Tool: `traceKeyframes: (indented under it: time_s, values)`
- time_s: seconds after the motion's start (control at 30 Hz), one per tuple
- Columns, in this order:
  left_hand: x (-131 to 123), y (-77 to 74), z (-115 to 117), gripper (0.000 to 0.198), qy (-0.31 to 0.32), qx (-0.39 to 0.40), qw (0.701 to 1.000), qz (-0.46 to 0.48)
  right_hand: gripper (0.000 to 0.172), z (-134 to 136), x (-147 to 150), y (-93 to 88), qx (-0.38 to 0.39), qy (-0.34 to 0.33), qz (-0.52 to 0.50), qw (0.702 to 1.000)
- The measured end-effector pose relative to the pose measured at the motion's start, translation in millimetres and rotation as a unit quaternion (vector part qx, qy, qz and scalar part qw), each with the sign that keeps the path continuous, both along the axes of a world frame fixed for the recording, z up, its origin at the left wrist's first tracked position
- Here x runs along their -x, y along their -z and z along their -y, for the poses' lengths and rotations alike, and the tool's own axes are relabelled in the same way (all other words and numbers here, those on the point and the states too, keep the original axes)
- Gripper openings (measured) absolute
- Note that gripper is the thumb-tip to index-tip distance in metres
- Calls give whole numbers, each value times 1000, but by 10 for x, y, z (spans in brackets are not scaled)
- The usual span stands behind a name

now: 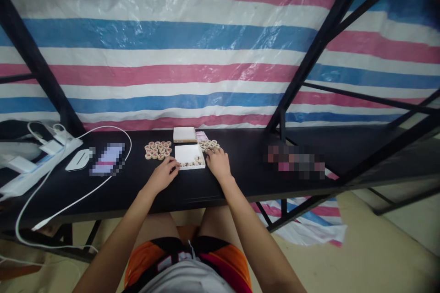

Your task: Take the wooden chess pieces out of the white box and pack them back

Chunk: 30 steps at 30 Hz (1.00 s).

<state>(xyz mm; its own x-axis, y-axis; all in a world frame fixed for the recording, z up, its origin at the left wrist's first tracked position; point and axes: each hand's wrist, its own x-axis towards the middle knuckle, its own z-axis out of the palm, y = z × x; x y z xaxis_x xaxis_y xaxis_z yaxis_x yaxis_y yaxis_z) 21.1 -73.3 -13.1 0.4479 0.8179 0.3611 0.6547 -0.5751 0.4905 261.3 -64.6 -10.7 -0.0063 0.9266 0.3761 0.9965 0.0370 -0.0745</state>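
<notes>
A shallow white box (pixel 187 152) lies on the black table, with several round xiangqi pieces (pixel 192 163) along its near side. My left hand (pixel 164 175) is at the left wall of the box, fingers bent and thumb against its near left corner. My right hand (pixel 219 163) is at the box's right side, palm down, its fingers reaching over the near edge of a group of black-marked xiangqi pieces (pixel 210 143). Its fingertips are partly hidden. To the left of the box stand red-marked xiangqi pieces (pixel 158 149) in rows.
Behind the box sits a white lid (pixel 184 134), with a pink printed paper (pixel 202 136) beside it. On the left are a phone (pixel 108 159), a white device (pixel 79 160), a power strip (pixel 41 169) and a cable (pixel 79 203). A blurred-out item (pixel 295 161) lies on the right.
</notes>
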Motion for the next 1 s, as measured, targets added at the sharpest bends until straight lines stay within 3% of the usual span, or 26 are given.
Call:
traceKeyframes:
  time_s: [0.33, 0.6, 0.73, 0.87, 1.0]
  values:
    - [2, -5, 2, 24, 2, 0, 1000, -7, 18, 28, 29, 41, -21, -1, -27, 999]
    - [-2, 2, -2, 23, 0, -6, 1000, -9, 18, 15, 31, 72, -26, 16, -55, 998]
    - [3, -3, -1, 23, -1, -8, 1000, -9, 21, -11, 9, 72, -68, 14, -115, 991]
    - [6, 7, -9, 24, 3, -18, 1000, -13, 21, 1, 80, 52, -144, -83, -187, 968]
    - [0, 27, -23, 24, 1, -41, 999, -20, 16, 54, 235, 34, -134, -198, -183, 954]
